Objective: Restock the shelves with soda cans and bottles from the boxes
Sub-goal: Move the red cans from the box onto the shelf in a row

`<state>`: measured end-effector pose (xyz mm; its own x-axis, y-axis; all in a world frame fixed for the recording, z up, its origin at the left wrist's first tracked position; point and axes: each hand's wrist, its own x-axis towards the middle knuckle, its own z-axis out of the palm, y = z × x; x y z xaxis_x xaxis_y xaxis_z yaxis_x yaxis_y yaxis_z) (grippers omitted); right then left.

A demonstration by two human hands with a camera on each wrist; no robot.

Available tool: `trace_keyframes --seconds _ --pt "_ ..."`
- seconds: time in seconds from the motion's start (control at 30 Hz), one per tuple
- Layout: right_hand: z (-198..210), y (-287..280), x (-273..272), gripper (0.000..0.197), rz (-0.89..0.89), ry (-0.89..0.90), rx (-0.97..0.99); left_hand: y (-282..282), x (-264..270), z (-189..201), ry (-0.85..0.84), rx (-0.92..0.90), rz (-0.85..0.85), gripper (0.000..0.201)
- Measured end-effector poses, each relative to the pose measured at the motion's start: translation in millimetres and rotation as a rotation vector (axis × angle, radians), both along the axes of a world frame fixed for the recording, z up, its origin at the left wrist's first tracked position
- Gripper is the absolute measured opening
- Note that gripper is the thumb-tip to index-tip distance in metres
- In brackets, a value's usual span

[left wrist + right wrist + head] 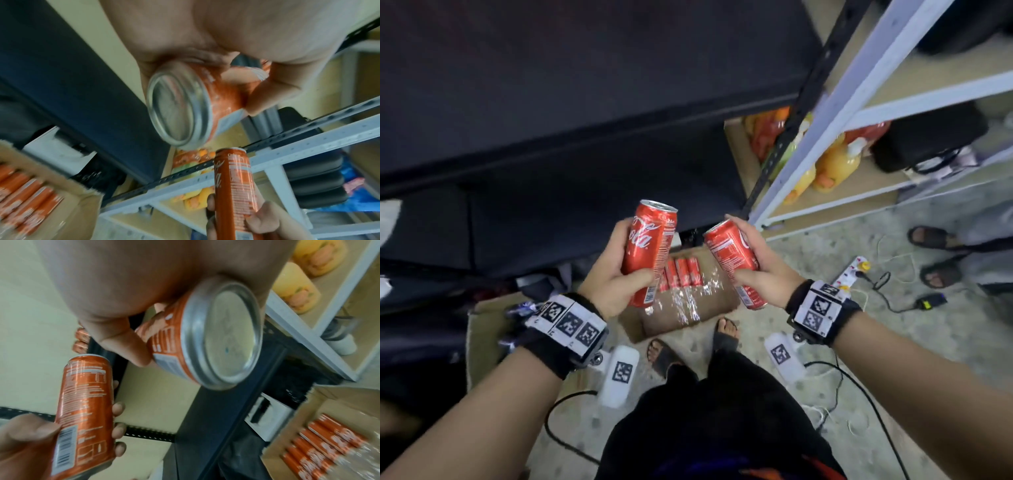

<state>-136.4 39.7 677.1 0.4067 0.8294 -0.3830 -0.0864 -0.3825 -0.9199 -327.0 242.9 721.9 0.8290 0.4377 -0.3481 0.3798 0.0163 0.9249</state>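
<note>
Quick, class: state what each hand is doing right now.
Left hand: gripping a red cola can.
Right hand: gripping a second red can.

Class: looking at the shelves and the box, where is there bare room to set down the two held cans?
Bare board shows on the white shelf right of the juice bottles, up to the black case. The box is crowded at its far end with cans; its near half, under plastic wrap, looks empty.

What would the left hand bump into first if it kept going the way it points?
Probably the dark shelf. The left hand holds a tall red soda can aimed up towards it, and nothing shows between them, though depth is unclear.
</note>
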Motion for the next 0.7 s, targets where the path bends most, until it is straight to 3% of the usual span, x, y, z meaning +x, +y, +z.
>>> trace_keyframes --seconds 0.13,0.37,0.53,0.7 --pt "42.7 7.1 19.5 0.080 -0.037 -0.116 0.129 9.4 5.5 57.5 -0.150 0.071 0.007 0.094" --pt "102.1 29.8 53.0 0.081 0.073 -0.252 0.236 6.7 13.5 112.8 -0.247 0.088 0.163 0.078" --pt "136.3 60.5 62.7 0.080 0.124 -0.291 0.284 16.5 13.1 130.7 -0.295 0.102 0.244 0.074" --pt "169.4 103.8 54.0 0.071 0.115 -0.322 0.391 53.7 1.9 142.4 -0.364 0.113 0.338 0.055"
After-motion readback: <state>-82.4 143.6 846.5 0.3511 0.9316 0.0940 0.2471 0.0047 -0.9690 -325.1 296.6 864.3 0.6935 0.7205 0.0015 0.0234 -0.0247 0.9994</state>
